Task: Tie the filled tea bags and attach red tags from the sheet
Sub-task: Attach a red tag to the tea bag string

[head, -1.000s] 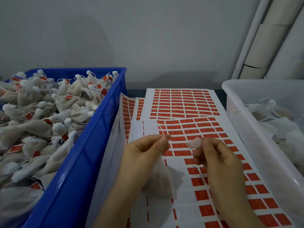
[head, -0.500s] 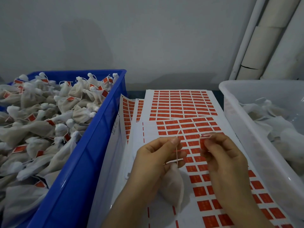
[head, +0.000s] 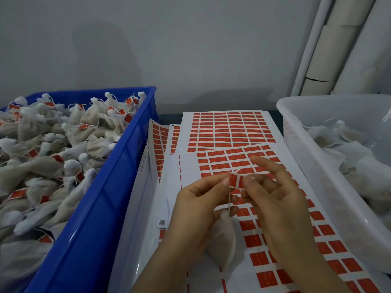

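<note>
A filled white tea bag point(head: 222, 240) hangs under my left hand point(head: 196, 206), whose lower fingers hold its neck. Its string runs up to a red tag point(head: 236, 181). My left thumb and forefinger pinch the tag's left edge. My right hand point(head: 273, 206) pinches the tag's right side between thumb and forefinger, its other fingers loosely spread. Both hands hover above the top sheet of red tags point(head: 254, 208), which has a bare white strip at its left.
A blue crate point(head: 101, 208) on the left is heaped with tied, tagged tea bags point(head: 53, 149). On the right, a clear plastic tub point(head: 317, 166) holds untagged bags. More tag sheets point(head: 228, 130) lie stacked behind, against a grey wall. Pale pipes stand at the right rear.
My right hand brought the peeled red tag across to the string held by my left hand. Both hands now pinch the tag on the string, and the bag hangs lower.
</note>
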A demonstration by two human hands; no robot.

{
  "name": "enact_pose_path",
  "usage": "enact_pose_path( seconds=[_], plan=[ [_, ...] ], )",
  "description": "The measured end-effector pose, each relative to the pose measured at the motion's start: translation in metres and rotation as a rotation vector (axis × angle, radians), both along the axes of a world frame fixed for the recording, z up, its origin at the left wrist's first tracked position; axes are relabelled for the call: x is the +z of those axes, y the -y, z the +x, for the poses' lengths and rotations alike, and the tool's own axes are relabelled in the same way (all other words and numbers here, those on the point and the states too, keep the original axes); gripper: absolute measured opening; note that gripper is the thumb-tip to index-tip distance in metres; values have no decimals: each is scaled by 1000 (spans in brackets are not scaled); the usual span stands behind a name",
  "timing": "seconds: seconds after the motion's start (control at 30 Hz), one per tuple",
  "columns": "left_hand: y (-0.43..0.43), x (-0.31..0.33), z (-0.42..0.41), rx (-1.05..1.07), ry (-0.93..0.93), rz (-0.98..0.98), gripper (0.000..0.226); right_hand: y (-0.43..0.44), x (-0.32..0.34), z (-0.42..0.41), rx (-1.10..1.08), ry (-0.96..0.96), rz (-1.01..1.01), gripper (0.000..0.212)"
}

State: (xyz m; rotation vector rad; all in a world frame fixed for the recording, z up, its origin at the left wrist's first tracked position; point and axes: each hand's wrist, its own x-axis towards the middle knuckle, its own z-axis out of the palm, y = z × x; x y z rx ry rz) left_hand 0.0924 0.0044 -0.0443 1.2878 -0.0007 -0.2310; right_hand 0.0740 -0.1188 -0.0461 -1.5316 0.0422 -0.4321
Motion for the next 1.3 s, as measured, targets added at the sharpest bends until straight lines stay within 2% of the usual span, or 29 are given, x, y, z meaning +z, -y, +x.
enact_pose_path(
  seconds=[0.23, 0.4, 0.6, 0.87, 1.07, 1.13, 1.3],
  plan=[
    [2, -1, -1, 13, 22, 12, 27, -1, -4, 1, 0, -25, 17, 41],
    [2, 1, -1, -13, 47, 14, 27, -2, -4, 2, -22, -22, 1, 48],
    [1, 4, -3, -45, 65, 18, 28, -2, -3, 2, -42, -18, -20, 45],
    [3, 3, -4, -53, 108, 103, 22, -1, -6, 3, -87, -31, -22, 32],
    [8, 5, -9, -41, 229, 233, 13, 1, -8, 4, -123, -28, -31, 19],
    [8, 3, -9, 7, 239, 228, 18, 1, -9, 3, -106, -27, -47, 13],
    [6, 2, -7, 83, 177, 188, 23, -2, -8, 3, -52, -31, -148, 25]
  ],
)
